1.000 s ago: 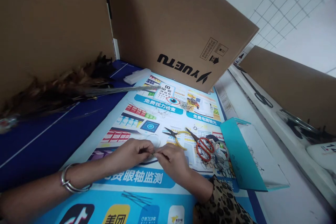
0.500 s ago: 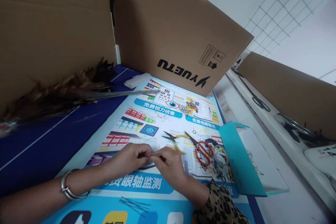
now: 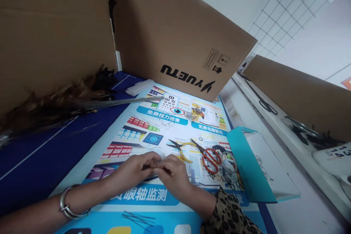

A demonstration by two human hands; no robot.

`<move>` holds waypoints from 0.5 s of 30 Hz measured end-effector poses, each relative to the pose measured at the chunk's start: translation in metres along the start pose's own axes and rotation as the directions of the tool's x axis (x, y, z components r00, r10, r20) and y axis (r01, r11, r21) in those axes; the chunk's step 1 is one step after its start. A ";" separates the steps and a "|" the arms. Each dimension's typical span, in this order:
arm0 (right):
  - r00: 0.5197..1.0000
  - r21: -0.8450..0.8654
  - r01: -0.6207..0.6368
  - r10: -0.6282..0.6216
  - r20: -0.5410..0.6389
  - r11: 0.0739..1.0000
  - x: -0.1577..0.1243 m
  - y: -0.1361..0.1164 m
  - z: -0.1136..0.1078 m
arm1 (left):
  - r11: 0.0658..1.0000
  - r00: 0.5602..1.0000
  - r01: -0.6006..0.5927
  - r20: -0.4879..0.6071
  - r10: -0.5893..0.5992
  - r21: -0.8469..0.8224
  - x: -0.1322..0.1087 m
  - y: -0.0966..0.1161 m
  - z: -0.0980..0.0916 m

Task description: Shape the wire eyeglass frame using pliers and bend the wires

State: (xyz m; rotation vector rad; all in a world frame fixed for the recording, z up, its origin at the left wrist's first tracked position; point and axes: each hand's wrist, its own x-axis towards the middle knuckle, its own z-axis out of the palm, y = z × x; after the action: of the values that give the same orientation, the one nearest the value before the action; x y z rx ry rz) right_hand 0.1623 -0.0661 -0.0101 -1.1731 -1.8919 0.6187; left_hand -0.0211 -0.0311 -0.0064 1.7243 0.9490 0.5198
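Observation:
My left hand point(image 3: 144, 170) and my right hand point(image 3: 174, 175) meet fingertip to fingertip over the printed poster sheet point(image 3: 153, 139). Both are closed in a pinch, and whatever lies between the fingertips is too small or hidden to name. Just beyond my right hand are yellow-handled pliers point(image 3: 181, 150) and red-handled scissors point(image 3: 211, 159), both with jaws pointing away to the left. A roll of clear tape or wire point(image 3: 229, 161) lies beside the scissors. Small dark loops point(image 3: 230, 181) are heaped below it. Several thin dark strips point(image 3: 138, 218) lie in front of my wrists.
Tall cardboard panels point(image 3: 175, 29) wall the back and left. A bundle of brown feathers point(image 3: 55, 102) with long thin wires point(image 3: 128, 100) lies at left. An opened teal box point(image 3: 251, 168) with thin wire pieces inside stands at right. A white folded strip point(image 3: 139, 87) sits at the back.
My hands stay together, with the fingertips shifted slightly and the right hand's fingers a little more curled. The view has moved a little; the tools lie as before.

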 end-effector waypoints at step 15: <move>0.996 0.127 -0.062 0.054 0.065 0.990 0.013 -0.018 -0.017 | 0.990 1.000 -0.025 0.013 0.024 0.136 0.005 0.003 0.002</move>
State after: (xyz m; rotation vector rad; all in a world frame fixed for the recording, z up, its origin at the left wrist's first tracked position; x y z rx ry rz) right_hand 0.1644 -0.0622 0.0174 -1.1410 -1.8447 0.8056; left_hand -0.0157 -0.0292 -0.0050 1.8615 0.9751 0.4691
